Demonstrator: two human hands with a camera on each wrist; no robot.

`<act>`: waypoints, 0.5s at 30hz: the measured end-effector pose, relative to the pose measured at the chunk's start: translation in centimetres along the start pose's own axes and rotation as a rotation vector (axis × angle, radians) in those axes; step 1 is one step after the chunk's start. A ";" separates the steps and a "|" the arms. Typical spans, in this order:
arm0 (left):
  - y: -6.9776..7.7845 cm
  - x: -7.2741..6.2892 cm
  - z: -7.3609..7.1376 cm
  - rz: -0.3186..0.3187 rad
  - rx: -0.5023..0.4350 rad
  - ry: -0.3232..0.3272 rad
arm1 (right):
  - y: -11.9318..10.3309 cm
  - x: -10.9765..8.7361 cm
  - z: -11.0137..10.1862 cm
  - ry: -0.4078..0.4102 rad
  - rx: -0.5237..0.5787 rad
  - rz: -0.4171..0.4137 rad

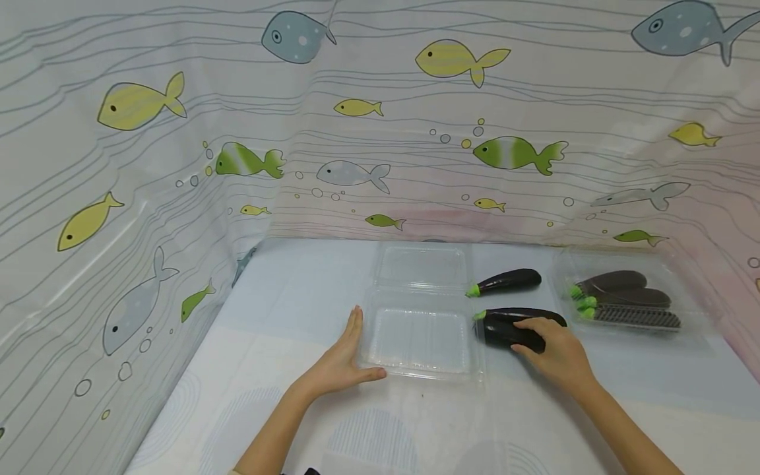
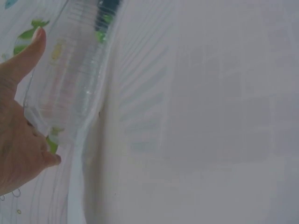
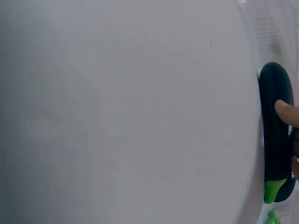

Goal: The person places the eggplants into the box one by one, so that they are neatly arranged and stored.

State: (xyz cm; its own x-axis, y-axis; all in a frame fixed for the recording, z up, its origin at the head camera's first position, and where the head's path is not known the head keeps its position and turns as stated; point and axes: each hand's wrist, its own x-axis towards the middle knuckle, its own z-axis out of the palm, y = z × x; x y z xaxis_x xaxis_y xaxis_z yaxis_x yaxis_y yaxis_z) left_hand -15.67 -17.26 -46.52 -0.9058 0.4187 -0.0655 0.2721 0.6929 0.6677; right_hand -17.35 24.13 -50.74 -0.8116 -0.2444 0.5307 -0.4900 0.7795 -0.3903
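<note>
An empty clear plastic clamshell box (image 1: pixel 418 340) lies unfolded in the middle of the table, its lid half at the back. My left hand (image 1: pixel 338 363) rests at the box's front left corner, fingers straight along the side and thumb along the front edge. In the left wrist view this hand (image 2: pixel 23 135) spreads beside the clear plastic wall (image 2: pixel 65 88). My right hand (image 1: pixel 561 349) grips a dark eggplant (image 1: pixel 505 333), thumb on its near side; its green stem end shows in the right wrist view (image 3: pixel 275 189). Another eggplant (image 1: pixel 534 313) lies directly behind it.
One more eggplant (image 1: pixel 510 282) lies farther back, right of the lid half. A second clear plastic box (image 1: pixel 691 323) at the right contains several dark eggplants (image 1: pixel 632 298) with green ends. A fish-patterned curtain (image 1: pixel 380 132) rises behind the table (image 1: pixel 285 284) and along its sides.
</note>
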 end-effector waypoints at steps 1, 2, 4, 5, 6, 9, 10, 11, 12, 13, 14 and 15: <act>0.0 0.0 0.0 -0.001 0.002 0.000 | 0.0 0.0 0.0 -0.012 -0.002 0.006; 0.0 0.0 0.0 -0.001 0.002 0.001 | 0.0 -0.1 0.0 -0.025 -0.009 0.011; 0.0 0.0 0.0 0.002 0.000 0.004 | -0.2 -0.1 -0.1 -0.051 -0.021 0.024; 0.0 0.0 0.1 0.001 -0.003 0.002 | -0.3 -0.1 -0.3 -0.063 -0.028 0.031; 0.0 0.0 0.1 0.002 -0.007 0.000 | -0.4 -0.2 -0.4 -0.072 -0.031 0.041; -0.1 0.0 0.1 0.000 -0.017 -0.007 | -0.9 -0.2 -1.0 -0.080 -0.041 0.072; -0.1 0.0 0.1 0.000 -0.018 -0.008 | -1.1 -0.3 -1.3 -0.080 -0.042 0.082; -0.1 0.0 0.1 0.001 -0.017 -0.007 | -1.2 -0.3 -1.6 -0.073 -0.041 0.092; -0.1 0.0 0.1 0.001 -0.017 -0.005 | -1.3 -0.3 -1.9 -0.063 -0.040 0.100; -0.1 -0.1 0.1 0.000 -0.017 -0.005 | -1.3 -0.3 -2.2 -0.052 -0.040 0.106; -0.1 -0.1 0.1 -0.001 -0.016 -0.005 | -1.4 -0.3 -2.6 -0.043 -0.041 0.113; -0.1 -0.1 0.1 -0.001 -0.016 -0.003 | -1.5 -0.3 -2.9 -0.033 -0.041 0.115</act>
State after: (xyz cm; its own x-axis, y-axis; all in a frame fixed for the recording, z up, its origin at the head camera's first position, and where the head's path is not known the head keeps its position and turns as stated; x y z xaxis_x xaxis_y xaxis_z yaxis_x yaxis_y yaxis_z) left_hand -15.61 -17.30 -46.66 -0.9049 0.4200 -0.0686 0.2660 0.6841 0.6791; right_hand -15.50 24.71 -48.14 -0.8722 -0.1702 0.4585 -0.3798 0.8264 -0.4158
